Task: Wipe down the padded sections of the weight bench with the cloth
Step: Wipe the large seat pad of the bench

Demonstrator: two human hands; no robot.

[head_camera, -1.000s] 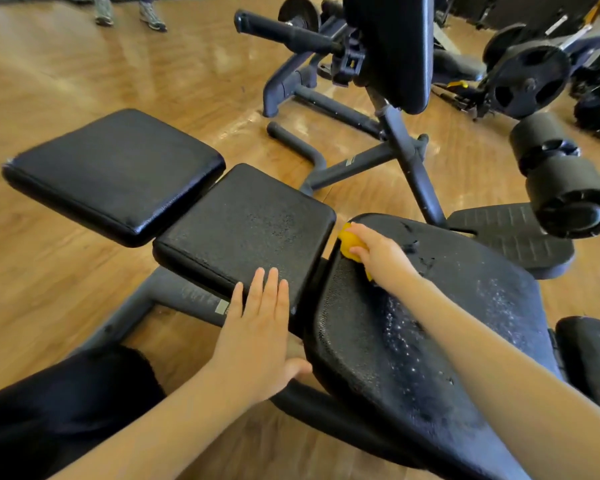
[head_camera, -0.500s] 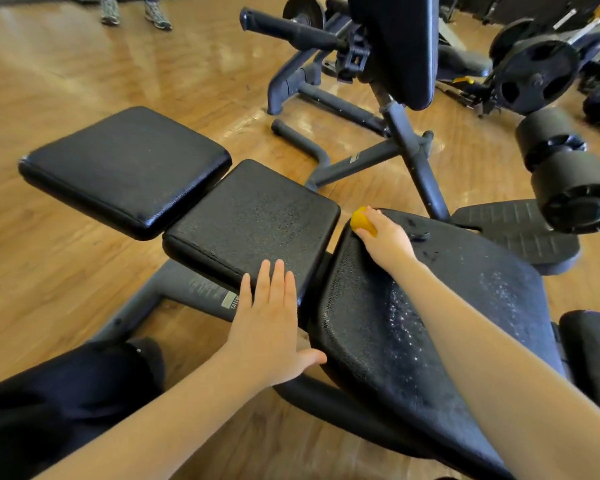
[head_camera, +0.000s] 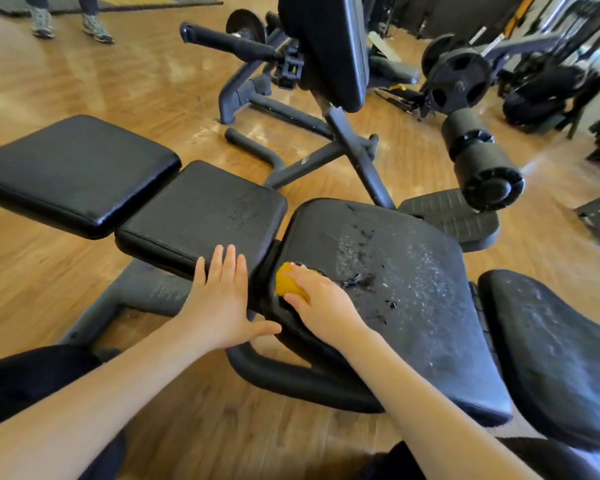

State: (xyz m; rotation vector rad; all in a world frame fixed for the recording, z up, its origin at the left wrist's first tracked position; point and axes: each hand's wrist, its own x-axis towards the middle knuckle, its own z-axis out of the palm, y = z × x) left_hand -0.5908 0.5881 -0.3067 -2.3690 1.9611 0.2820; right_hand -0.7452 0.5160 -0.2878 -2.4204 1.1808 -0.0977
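Padded sections of the weight bench (head_camera: 326,379) run in a row from left to right across the head view: a far left pad (head_camera: 77,171), a middle pad (head_camera: 201,213), the large seat pad (head_camera: 395,292) and a further pad (head_camera: 555,355) at the right edge. The seat pad's long axis stretches away from its left end toward the lower right, and most of its speckled, wet-looking surface lies to the right of the right hand (head_camera: 321,303). The left hand (head_camera: 219,296) lies flat with straight fingers on the near edge of the middle pad, thumb spread toward the seat pad. The right hand presses the yellow cloth (head_camera: 286,282) onto the seat pad's left end, fingers curled over it. The next stroke probably needs to sweep rightward along that axis.
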